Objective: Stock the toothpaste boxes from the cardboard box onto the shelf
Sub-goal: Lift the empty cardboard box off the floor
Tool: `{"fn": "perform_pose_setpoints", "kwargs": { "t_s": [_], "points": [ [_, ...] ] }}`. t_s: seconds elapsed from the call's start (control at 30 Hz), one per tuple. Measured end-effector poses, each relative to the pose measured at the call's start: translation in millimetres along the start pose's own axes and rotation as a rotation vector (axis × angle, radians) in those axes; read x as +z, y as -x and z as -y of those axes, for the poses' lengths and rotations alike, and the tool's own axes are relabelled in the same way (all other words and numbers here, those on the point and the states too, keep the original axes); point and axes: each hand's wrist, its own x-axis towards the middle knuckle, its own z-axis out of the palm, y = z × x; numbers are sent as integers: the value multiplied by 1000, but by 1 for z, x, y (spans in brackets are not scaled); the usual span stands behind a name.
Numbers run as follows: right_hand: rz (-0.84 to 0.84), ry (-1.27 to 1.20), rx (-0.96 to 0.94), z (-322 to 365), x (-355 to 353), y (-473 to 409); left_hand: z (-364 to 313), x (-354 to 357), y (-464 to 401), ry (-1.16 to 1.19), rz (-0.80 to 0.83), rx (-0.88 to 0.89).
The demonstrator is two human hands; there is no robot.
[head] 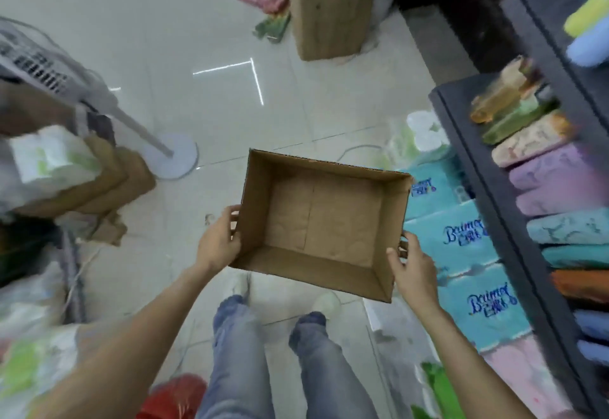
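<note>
An open brown cardboard box (321, 220) is held above the tiled floor in front of my legs, and its inside shows nothing but bare cardboard. My left hand (219, 242) grips its left wall, thumb over the rim. My right hand (413, 265) grips the near right corner. No toothpaste boxes are visible. The dark shelf (468, 154) runs along the right side, stacked with folded coloured towels.
Blue tissue packs (461, 253) lie on the floor by the shelf. A tall cardboard box (333, 13) stands at the back. A white standing fan (171, 158) and flattened cardboard (99, 184) are on the left. A red object (178, 395) sits near my feet.
</note>
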Motion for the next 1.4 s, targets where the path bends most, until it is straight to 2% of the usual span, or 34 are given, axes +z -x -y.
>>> {"fn": "perform_pose_setpoints", "kwargs": {
  "t_s": [0.2,0.37,0.47,0.6,0.7,0.8,0.93,1.1,1.2,1.3,1.4],
  "points": [
    [237,117,-255,123,102,-18,142,-50,34,-5,-216,-336],
    [375,150,-447,211,198,-21,251,-67,56,20,-227,-582],
    [430,133,-493,255,260,-21,311,-68,57,145,-298,-705],
    [474,271,-443,286,345,-29,384,-61,25,351,-363,-870],
    [561,184,-380,314,422,-45,436,-53,-8,411,-376,-986],
    [604,109,-302,347,515,-70,495,-43,-41,391,-368,-1068],
    [610,236,-331,372,631,-100,577,-38,-80,337,-407,-1067],
    [598,346,-359,388,739,-126,649,-42,-118,226,-416,-1072],
    [629,251,-258,392,782,-117,674,-37,-127,384,-365,-1130],
    [680,189,-187,395,814,-97,692,-36,-136,638,-453,-1189],
    [734,120,-170,402,846,-84,704,-36,-139,712,-489,-1289]
  ]
}}
